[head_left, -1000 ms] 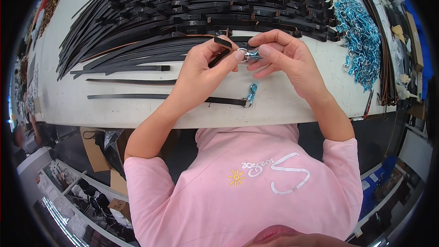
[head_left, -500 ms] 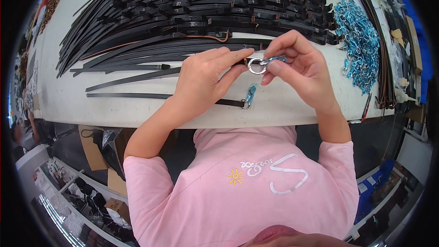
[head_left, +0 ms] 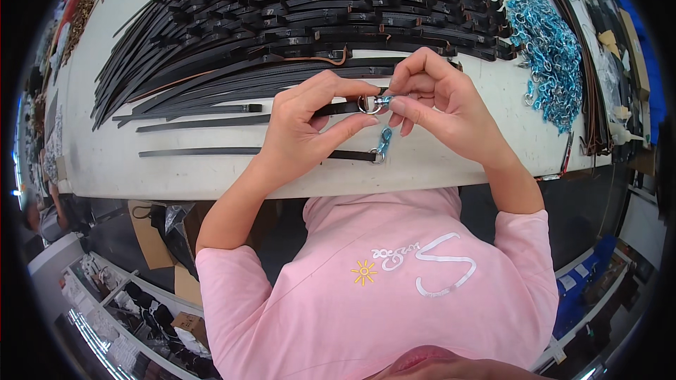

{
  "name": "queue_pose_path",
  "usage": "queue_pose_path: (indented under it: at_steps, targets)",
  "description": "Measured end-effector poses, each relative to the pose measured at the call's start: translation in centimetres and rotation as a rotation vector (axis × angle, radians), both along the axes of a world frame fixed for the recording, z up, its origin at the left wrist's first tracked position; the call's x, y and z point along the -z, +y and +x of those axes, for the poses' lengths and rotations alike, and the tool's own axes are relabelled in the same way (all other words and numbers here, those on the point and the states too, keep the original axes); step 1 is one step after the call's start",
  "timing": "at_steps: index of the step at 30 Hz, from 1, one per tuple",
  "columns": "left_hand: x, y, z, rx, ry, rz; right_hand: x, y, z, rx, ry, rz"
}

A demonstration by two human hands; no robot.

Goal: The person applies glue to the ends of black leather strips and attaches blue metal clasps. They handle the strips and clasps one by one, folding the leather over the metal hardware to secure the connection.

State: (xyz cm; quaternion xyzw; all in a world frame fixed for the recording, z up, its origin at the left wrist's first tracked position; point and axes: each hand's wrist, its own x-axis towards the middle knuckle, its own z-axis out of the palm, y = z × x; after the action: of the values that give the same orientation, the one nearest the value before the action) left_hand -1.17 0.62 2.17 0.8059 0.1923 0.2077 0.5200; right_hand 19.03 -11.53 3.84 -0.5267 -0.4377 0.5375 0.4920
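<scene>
My left hand (head_left: pixel 299 118) is curled round a black leather strap (head_left: pixel 339 108), index finger and thumb spread above and below its end. A silver ring (head_left: pixel 367 104) sits at that end, between those two fingertips. My right hand (head_left: pixel 440 102) pinches a blue snap hook (head_left: pixel 384 100) whose silver end meets the ring; the fingers partly cover the hook. Nearer the table edge lies a second black strap (head_left: pixel 355 155), with its own silver ring (head_left: pixel 379 157) and a blue snap hook (head_left: pixel 385 141) attached.
Stacked black straps (head_left: pixel 303 14) cover the back of the white table (head_left: pixel 225 179). A heap of blue snap hooks (head_left: pixel 546 56) lies on the right, beside long brown strips (head_left: pixel 588 98). A red-handled tool (head_left: pixel 567 153) rests near the right table edge.
Both hands have shifted slightly left with the strap and ring. My left thumb and index finger have spread apart, and the snap hook's silver end now shows at the ring.
</scene>
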Motion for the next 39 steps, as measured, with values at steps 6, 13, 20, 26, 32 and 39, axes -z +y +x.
queue_pose_path:
  at_steps: [6,13,20,26,32,39]
  targets:
    - [1.1,-0.3,0.0,-0.014,-0.092,-0.311,-0.1,-0.3,-0.4,0.017,0.037,0.013]
    - [1.6,-0.9,0.1,-0.015,-0.153,-0.42,0.1,-0.8,-0.3,0.039,-0.092,0.07]
    - [0.6,-2.6,0.2,-0.076,-0.094,0.142,1.4,-0.6,0.6,-0.126,0.215,-0.139]
    - [0.6,-4.6,1.1,-0.046,-0.053,0.259,2.7,-1.0,0.9,-0.234,0.243,-0.315]
    - [-0.5,-3.8,0.4,-0.007,0.084,0.257,1.8,-1.3,0.8,-0.161,0.188,-0.31]
    - [1.1,-3.4,0.4,-0.109,-0.084,0.304,1.8,-1.2,1.5,-0.145,0.103,-0.334]
